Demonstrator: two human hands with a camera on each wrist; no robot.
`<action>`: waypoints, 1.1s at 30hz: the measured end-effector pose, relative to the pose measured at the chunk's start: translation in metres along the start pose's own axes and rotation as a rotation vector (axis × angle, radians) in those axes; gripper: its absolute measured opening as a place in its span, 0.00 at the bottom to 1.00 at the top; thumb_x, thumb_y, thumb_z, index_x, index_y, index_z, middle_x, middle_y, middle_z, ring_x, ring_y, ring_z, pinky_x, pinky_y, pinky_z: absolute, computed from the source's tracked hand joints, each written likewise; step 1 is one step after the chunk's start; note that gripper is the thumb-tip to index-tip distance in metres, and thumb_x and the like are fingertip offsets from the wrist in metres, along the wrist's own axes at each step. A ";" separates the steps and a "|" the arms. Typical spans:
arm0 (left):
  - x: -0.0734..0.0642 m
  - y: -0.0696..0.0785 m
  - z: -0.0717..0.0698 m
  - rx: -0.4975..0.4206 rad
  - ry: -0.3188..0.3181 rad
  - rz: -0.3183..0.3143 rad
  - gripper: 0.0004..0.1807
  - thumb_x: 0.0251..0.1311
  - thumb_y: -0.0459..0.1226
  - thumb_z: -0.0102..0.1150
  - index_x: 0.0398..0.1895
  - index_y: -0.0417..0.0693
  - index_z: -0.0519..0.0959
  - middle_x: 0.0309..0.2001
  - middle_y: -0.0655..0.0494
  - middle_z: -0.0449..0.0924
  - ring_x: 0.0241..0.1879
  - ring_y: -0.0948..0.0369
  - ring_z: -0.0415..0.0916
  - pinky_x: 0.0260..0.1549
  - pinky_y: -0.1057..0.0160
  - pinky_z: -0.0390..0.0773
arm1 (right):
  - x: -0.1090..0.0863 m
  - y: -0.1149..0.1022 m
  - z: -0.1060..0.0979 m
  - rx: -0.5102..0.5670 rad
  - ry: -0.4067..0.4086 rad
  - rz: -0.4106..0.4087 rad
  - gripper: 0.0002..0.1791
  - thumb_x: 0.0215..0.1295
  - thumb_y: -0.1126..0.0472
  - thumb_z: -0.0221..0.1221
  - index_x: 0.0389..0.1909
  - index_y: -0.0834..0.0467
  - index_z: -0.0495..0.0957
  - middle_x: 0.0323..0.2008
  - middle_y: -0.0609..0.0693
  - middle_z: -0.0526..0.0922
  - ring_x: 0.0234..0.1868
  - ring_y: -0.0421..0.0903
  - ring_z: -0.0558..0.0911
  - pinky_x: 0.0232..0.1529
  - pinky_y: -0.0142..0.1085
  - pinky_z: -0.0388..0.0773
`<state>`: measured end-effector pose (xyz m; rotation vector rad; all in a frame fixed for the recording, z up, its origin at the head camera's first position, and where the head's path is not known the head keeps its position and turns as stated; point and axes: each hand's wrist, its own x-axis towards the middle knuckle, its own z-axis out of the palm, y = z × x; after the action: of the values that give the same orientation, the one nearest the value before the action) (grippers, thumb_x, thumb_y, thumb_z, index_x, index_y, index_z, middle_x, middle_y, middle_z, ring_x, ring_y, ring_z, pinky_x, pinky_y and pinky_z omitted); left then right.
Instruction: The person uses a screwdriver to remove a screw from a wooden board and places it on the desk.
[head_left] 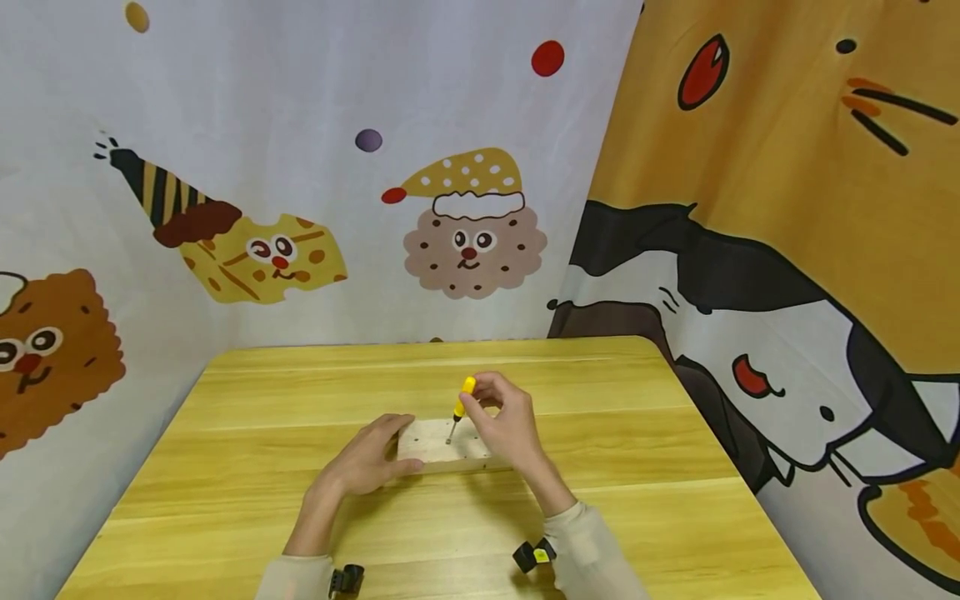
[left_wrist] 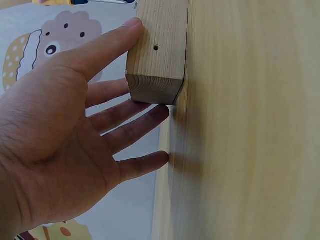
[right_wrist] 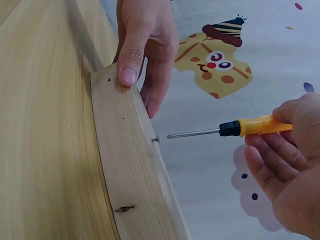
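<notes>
A pale wooden block (head_left: 432,452) with several small holes in it lies flat on the table. My left hand (head_left: 364,457) holds its left end, thumb on the near side and fingers round the far side; in the left wrist view the thumb presses near a hole in the block (left_wrist: 159,55). A screw (right_wrist: 155,139) stands up out of the top face, partly sunk. In my right hand (head_left: 512,423) is a screwdriver (head_left: 464,397) with a yellow handle and black collar, pinched by the fingers. The right wrist view shows its tip just apart from the screw head.
Wood-grained table (head_left: 637,500) lies under and around the block. Behind it hangs a cloth with cartoon prints (head_left: 292,258). A small black wrist camera (head_left: 347,579) sits by the left sleeve, another (head_left: 533,556) by the right.
</notes>
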<state>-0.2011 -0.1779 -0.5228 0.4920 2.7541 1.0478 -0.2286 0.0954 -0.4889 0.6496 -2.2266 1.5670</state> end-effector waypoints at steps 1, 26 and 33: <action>0.000 0.000 0.000 0.001 0.001 0.002 0.47 0.74 0.54 0.75 0.86 0.39 0.69 0.83 0.33 0.70 0.82 0.32 0.69 0.80 0.27 0.72 | 0.000 0.000 0.000 -0.006 -0.003 -0.003 0.11 0.77 0.66 0.72 0.55 0.63 0.87 0.43 0.56 0.93 0.40 0.49 0.93 0.46 0.35 0.94; 0.000 0.001 0.000 -0.013 -0.006 -0.023 0.47 0.73 0.55 0.75 0.86 0.40 0.69 0.84 0.35 0.70 0.83 0.33 0.68 0.80 0.27 0.72 | -0.002 -0.002 0.003 -0.041 -0.044 0.000 0.11 0.76 0.63 0.74 0.54 0.59 0.87 0.43 0.53 0.93 0.40 0.46 0.92 0.46 0.36 0.94; 0.000 0.002 -0.001 -0.016 -0.007 -0.023 0.47 0.73 0.54 0.76 0.86 0.40 0.69 0.84 0.34 0.69 0.83 0.32 0.67 0.81 0.27 0.71 | -0.002 -0.002 0.002 -0.034 -0.062 -0.020 0.11 0.75 0.60 0.76 0.50 0.55 0.84 0.40 0.49 0.93 0.38 0.41 0.90 0.44 0.38 0.94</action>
<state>-0.2008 -0.1771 -0.5207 0.4604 2.7362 1.0600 -0.2255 0.0934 -0.4891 0.7171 -2.2792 1.5160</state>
